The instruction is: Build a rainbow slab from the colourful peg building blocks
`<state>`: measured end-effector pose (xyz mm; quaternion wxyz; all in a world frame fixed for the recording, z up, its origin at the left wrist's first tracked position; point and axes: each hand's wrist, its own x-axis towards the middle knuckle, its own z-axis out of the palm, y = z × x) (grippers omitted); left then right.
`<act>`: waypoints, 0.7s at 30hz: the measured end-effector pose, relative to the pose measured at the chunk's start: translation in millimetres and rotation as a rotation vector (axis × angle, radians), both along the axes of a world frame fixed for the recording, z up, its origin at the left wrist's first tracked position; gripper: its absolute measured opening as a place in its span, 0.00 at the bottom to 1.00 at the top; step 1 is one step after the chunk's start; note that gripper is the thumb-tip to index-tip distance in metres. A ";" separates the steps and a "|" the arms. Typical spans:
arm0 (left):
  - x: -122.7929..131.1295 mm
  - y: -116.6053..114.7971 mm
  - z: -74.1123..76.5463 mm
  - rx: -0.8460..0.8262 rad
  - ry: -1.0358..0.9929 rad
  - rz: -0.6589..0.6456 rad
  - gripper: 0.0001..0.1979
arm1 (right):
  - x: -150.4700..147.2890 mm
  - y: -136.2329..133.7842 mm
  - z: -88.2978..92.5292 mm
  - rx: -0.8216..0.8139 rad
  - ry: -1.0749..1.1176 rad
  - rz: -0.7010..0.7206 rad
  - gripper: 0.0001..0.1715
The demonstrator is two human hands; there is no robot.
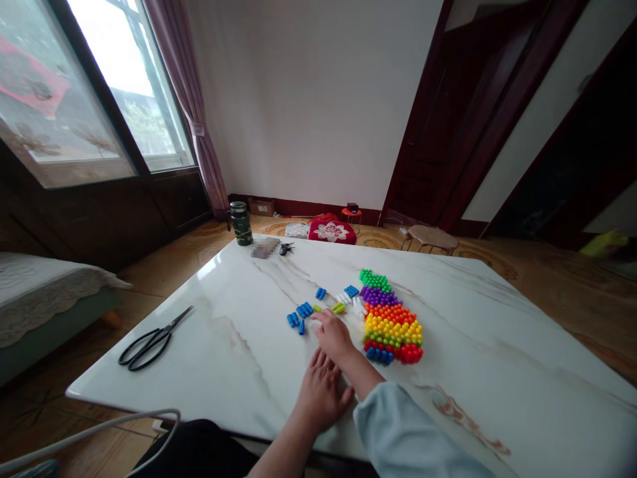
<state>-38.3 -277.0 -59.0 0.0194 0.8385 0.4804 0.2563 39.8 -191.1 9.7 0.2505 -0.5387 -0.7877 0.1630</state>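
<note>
On a white marble table (pixel 497 345) lies a patch of joined plastic beads (pixel 391 324) in rows of green, purple, orange, yellow and red, with blue at the near end. Loose blue pieces (pixel 300 315), white pieces (pixel 357 305) and yellow-green pieces (pixel 338 307) are scattered just left of it. My right hand (pixel 334 334) reaches among the loose pieces with its fingers curled at a small piece. My left hand (pixel 321 392) rests flat on the table just behind it, fingers spread and holding nothing.
Black scissors (pixel 152 340) lie near the table's left edge. A camouflage bottle (pixel 241 224), a blurred flat item (pixel 265 247) and a small black object (pixel 285 249) sit at the far edge. A bed (pixel 44 292) stands left, a small stool (pixel 430 237) beyond the table.
</note>
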 end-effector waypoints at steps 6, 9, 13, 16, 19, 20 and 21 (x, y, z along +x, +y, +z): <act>2.4 6.8 -6.0 0.016 -0.002 -0.004 0.32 | -42.1 35.1 0.6 -0.025 -0.384 0.067 0.27; 2.4 6.3 -1.9 0.025 0.004 -0.009 0.34 | -43.8 43.0 -3.4 -0.024 -0.453 0.053 0.23; 2.1 3.9 2.3 0.039 0.019 -0.012 0.34 | -41.0 44.0 -11.9 0.030 -0.481 0.047 0.19; 1.6 2.7 3.1 0.048 0.026 -0.006 0.32 | -40.4 42.2 -16.9 0.030 -0.436 0.035 0.19; 1.4 1.8 4.2 0.058 0.017 -0.015 0.31 | -37.9 41.8 -18.5 -0.009 -0.283 0.000 0.15; 1.4 1.5 4.8 0.057 0.015 -0.021 0.31 | -36.0 41.4 -18.4 -0.018 -0.236 -0.013 0.14; 1.5 1.2 5.5 0.053 0.010 -0.023 0.30 | -33.4 40.4 -18.4 -0.018 -0.209 -0.027 0.12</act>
